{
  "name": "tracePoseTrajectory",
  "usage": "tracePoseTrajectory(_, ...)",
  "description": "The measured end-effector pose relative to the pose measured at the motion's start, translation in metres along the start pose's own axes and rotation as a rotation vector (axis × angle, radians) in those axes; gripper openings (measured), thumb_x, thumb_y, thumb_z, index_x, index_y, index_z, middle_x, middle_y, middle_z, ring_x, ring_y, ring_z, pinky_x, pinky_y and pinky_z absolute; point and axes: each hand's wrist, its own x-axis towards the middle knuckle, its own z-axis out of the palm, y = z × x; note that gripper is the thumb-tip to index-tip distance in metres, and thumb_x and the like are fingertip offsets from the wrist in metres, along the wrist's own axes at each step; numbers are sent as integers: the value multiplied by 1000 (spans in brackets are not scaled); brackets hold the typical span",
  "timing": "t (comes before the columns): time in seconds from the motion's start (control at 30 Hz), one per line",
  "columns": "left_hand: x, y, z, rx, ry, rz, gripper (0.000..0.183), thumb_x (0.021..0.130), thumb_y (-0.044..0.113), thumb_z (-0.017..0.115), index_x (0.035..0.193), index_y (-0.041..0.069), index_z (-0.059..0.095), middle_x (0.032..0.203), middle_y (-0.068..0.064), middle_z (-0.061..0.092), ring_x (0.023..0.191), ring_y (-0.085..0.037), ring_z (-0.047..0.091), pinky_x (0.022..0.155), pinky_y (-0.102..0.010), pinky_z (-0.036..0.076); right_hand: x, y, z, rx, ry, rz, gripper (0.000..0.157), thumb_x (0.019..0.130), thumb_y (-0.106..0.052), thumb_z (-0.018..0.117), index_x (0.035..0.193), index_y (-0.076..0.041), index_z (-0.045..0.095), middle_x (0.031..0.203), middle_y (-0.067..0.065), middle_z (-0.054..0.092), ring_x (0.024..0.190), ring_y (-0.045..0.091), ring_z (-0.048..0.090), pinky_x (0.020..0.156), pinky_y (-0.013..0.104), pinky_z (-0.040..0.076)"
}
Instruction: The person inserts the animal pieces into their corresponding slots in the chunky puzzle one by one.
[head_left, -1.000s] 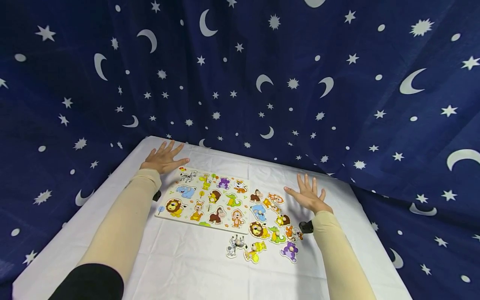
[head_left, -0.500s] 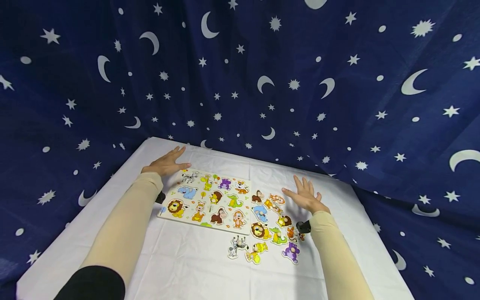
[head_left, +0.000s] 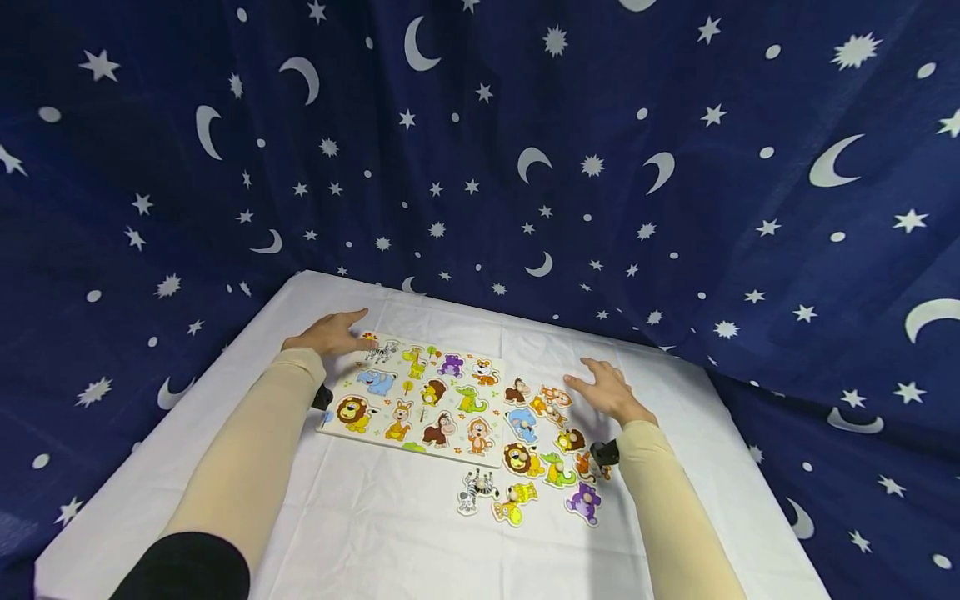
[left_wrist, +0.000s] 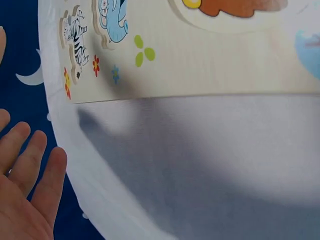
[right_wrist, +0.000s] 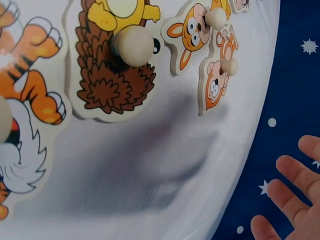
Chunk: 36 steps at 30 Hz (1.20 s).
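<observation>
A wooden animal puzzle board [head_left: 386, 387] lies on the white-covered table, its printed recesses showing a zebra, a lion, a crocodile and others. My left hand [head_left: 324, 335] hovers by its far left corner, the thumb over the zebra recess. Right of the board lie loose knobbed pieces, among them an elephant piece [head_left: 522, 423], a lion piece [head_left: 519, 459] and a hedgehog piece [right_wrist: 112, 90]. Above the table just beyond them, my right hand [head_left: 611, 394] holds nothing. Both wrist views show spread fingers, apart from any piece.
Nearer the front lie a zebra piece [head_left: 476, 492], a giraffe piece [head_left: 513, 503] and a purple hippo piece [head_left: 583, 503]. The white tablecloth [head_left: 390, 533] extends around them. A dark blue curtain [head_left: 480, 150] with moons and stars hangs behind the table.
Both hands have lowered and tilted, their fingers less spread in the head view than a second ago. The board and pieces stay put; the head view has shifted slightly.
</observation>
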Motion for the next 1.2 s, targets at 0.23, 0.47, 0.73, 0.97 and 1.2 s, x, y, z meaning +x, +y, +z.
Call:
tracePoseTrajectory(0.23, 4, -10, 5, -41, -15, -8, 90, 91, 49, 66, 160, 9, 23, 155, -29, 38, 146, -47, 32, 118, -63, 29, 7, 3, 5, 34, 25, -35, 73, 99, -42, 56, 150, 7, 36, 144, 35, 46, 131, 49, 47, 109, 60, 40)
tracePoseTrajectory(0.47, 2, -16, 11, -34, -33, -11, 89, 92, 43, 69, 157, 1, 25, 151, -33, 42, 142, -47, 38, 118, -59, 32, 11, 1, 11, -13, 78, -43, 58, 99, -31, 60, 137, 10, 50, 122, 31, 62, 108, 42, 61, 94, 54, 51)
tracePoseTrajectory(0.73, 0, -15, 15, -63, -45, -37, 87, 92, 35, 71, 157, 1, 25, 158, -28, 32, 149, -45, 26, 122, -57, 25, 13, 0, 16, 7, 58, -39, 51, 99, -27, 60, 132, 12, 55, 121, 31, 63, 110, 41, 62, 94, 53, 52)
tracePoseTrajectory(0.97, 1, -14, 19, -69, -58, -59, 88, 91, 33, 73, 157, 1, 25, 159, -26, 31, 150, -43, 26, 122, -57, 24, 15, 4, 24, 40, 98, -30, 43, 97, -23, 64, 124, 11, 62, 114, 28, 68, 100, 37, 65, 87, 50, 54)
tracePoseTrajectory(1.2, -2, -14, 18, -67, -62, -39, 85, 91, 28, 74, 154, -5, 28, 154, -27, 39, 146, -42, 36, 121, -54, 29, 17, 0, 29, 90, 96, 25, 39, 97, -21, 65, 122, 10, 65, 116, 27, 67, 102, 37, 65, 87, 48, 55)
